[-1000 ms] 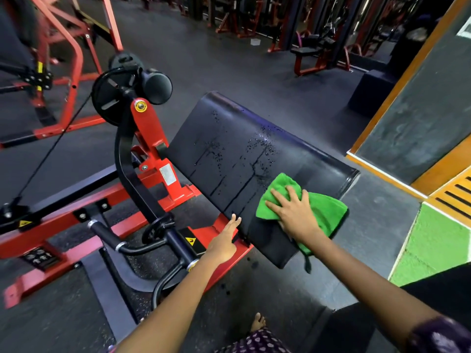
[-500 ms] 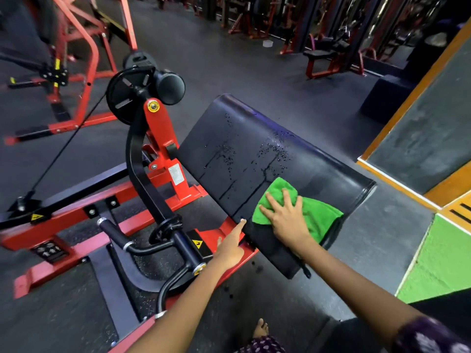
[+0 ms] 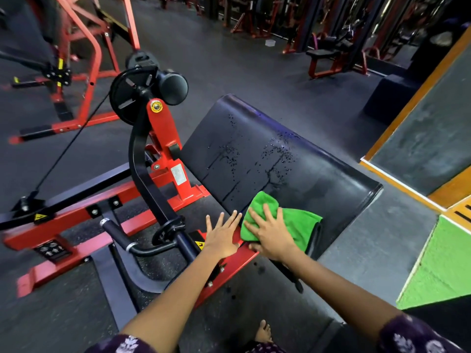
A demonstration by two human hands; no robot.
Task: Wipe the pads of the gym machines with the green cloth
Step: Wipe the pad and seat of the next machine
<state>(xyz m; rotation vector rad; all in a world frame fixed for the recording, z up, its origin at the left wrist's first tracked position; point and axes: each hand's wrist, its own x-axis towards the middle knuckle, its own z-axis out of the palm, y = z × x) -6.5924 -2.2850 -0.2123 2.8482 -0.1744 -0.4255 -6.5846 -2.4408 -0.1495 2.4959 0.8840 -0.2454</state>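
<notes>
My right hand [image 3: 271, 236] presses the green cloth [image 3: 293, 221] flat, fingers spread, against the lower edge of the sloped black pad [image 3: 318, 174], mid-wipe. My left hand [image 3: 221, 238] hovers open just beside that grip. Above the grip, droplets and drip streaks [image 3: 276, 155] glisten, so the next stroke should probably sweep upward.

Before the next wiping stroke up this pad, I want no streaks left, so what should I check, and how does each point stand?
1. Green cloth lies flat on the black pad: ok.
2. Right hand presses the cloth with spread fingers: ok.
3. Left hand is off the cloth, beside it at the pad's lower edge: ok.
4. Droplets and run marks remain above the cloth: not ok.
5. Path up the pad is free of objects: ok.
6. Cloth dry enough to absorb: cannot tell.
</notes>
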